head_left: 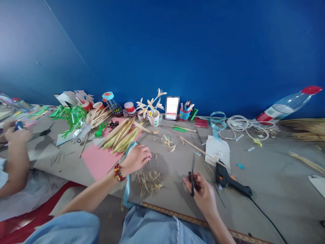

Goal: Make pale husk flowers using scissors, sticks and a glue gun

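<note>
The right hand (pixel 201 193) grips black-handled scissors (pixel 192 179), which sit at the hand's 11 o'clock with the blades aimed at 12, away from the body. The left hand (pixel 137 157), a red beaded bracelet (pixel 118 173) at its wrist, bends its fingers down close to the tabletop; whether they pinch anything, I cannot tell.

At the left hand's 5 o'clock lies a loose heap of dry husk scraps (pixel 150 184), and a light-blue ribbon (pixel 127 191) runs under the wrist towards 7. A bundle of pale husk leaves (pixel 122 135) lies at 11, partly over a pink sheet (pixel 95 162) at 9. A loose husk flower (pixel 168 140) rests at 2, and a white cup (pixel 153 119) holding more husk flowers (pixel 149 105) stands at 1.

From the right hand, a black glue gun (pixel 232 183) lies at 2 to 3 o'clock, its cord trailing off towards 4. A white paper sheet (pixel 215 145) is at 1, with a thin stick (pixel 195 146) reaching over it.

Farther out, a coil of white cord (pixel 241 123) and a red-capped plastic bottle (pixel 281 106) lie towards 1 to 2, a blue pen cup (pixel 184 115) at 12 and green pipe cleaners (pixel 72 118) towards 10. At about 9 to 10, another person's hands (pixel 19 135) hold something blue
</note>
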Tool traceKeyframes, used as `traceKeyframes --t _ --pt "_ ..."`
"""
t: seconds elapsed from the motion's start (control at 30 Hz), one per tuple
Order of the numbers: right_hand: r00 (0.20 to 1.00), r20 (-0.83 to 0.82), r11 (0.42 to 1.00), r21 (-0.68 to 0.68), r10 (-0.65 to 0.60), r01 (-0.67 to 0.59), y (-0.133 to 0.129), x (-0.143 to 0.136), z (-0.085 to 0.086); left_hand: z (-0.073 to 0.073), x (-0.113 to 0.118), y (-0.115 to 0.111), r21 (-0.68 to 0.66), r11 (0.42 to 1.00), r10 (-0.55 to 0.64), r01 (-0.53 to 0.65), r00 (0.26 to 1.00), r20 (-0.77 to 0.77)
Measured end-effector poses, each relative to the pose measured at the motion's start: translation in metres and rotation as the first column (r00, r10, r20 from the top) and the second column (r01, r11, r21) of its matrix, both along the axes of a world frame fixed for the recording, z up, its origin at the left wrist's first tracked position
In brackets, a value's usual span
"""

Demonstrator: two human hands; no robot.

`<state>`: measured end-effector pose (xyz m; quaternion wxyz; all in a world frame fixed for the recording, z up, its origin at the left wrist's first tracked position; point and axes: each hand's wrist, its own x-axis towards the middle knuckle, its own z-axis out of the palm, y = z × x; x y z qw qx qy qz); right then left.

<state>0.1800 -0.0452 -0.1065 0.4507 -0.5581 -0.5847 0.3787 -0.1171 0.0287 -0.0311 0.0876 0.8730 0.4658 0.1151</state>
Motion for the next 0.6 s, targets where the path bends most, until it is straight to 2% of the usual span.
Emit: traceKeyframes --t 0.1,0.2,0.6 --pt "1.0 0.027 1.0 0.026 0.006 -0.007 0.0 0.001 -0.003 -0.006 -0.004 -0.023 -0.043 0.998 -0.041 0.04 0.999 -0.033" --pt "0.999 0.037 0.998 0.053 0.014 -0.016 -0.001 0.001 -0.008 -0.011 -0.004 -0.032 -0.065 0.996 -0.067 0.065 0.997 -0.042" --pt "0.998 0.056 0.995 0.094 0.022 -0.028 -0.001 0.001 -0.008 -0.013 0.003 -0.031 -0.113 0.97 -0.222 0.214 0.973 -0.069"
